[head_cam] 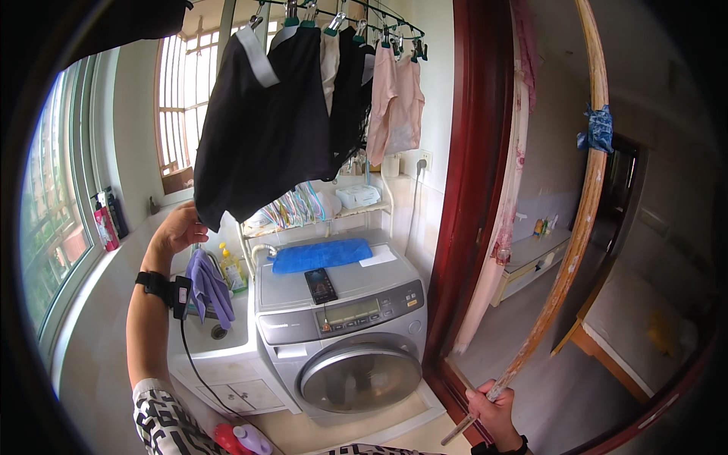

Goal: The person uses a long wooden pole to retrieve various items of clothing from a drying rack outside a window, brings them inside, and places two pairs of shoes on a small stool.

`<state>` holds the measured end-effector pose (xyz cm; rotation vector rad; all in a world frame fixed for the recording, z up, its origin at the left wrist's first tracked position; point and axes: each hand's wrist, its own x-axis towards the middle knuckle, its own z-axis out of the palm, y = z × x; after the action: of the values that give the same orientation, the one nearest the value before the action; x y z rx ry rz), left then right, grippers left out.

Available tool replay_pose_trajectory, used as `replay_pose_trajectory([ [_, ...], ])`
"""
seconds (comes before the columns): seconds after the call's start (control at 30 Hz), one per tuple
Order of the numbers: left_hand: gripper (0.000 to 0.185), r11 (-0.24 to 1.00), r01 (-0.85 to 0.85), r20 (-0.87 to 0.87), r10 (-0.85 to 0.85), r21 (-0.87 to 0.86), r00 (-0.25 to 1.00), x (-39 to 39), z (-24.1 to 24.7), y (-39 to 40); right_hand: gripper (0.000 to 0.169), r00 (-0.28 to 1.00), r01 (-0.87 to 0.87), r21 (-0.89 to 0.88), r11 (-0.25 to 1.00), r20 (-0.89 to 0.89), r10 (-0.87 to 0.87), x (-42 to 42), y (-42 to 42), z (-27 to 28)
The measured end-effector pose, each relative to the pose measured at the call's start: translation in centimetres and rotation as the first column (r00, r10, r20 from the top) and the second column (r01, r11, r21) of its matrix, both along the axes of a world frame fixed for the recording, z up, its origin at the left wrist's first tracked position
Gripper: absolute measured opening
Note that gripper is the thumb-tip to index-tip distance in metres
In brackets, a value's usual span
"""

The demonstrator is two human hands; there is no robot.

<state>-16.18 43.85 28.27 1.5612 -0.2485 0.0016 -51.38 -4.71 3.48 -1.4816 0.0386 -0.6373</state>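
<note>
A black garment with a pale waistband [261, 125] hangs from a clip hanger [341, 14]. At its lower left corner my left hand [183, 228] pinches the cloth; some fingertips are hidden by the fabric. My right hand [493, 410] grips a long wooden pole [569, 267] near its lower end. The pole rises past the top of the view and has blue wrapping [597, 129] tied around it. Beside the black garment hang pink clothes [397, 108], a cream piece [330, 65] and another dark piece [348, 94].
Below stands a front-loading washing machine [364, 375], with a blue cloth [321, 254] and a smartphone [321, 285] on top. Left of it are a sink [227, 347], a purple cloth [209, 284] and a soap bottle [232, 267]. A red door frame [469, 170] borders the right side.
</note>
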Motion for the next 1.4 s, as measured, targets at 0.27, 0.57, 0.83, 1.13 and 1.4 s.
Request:
replay_pose_trajectory([
  [0.27, 0.023, 0.937, -0.127, -0.076, 0.159, 0.324, 0.984, -10.8, -6.1, -7.3, 0.021, 0.983, -0.165, 0.061, 0.984, -0.077, 0.169, -4.9, -3.5, -3.6],
  [0.57, 0.044, 0.618, 0.463, -0.193, -0.454, 0.636, 0.870, -31.5, -14.9, -14.1, 0.026, 0.840, -0.527, -0.054, 0.848, -0.187, 0.510, -6.2, 1.8, -8.3],
  [0.83, 0.058, 0.814, 0.382, -0.159, -0.348, 0.437, 0.924, -50.0, -19.1, -9.7, 0.016, 0.413, -0.897, -0.071, 0.436, -0.485, 0.771, -12.1, 11.3, -9.8],
  [1.13, 0.045, 0.862, -0.303, -0.143, 0.388, 0.407, 0.911, -76.8, -24.6, 5.3, 0.023, 0.000, -1.000, -0.016, -0.011, -0.556, 0.831, -24.0, 30.1, -14.9],
  [1.4, 0.042, 0.592, -0.635, -0.254, 0.799, 0.497, 0.546, -96.3, -22.2, 13.1, 0.023, -0.224, -0.963, -0.077, -0.259, -0.311, 0.924, -33.5, 45.2, -15.8],
])
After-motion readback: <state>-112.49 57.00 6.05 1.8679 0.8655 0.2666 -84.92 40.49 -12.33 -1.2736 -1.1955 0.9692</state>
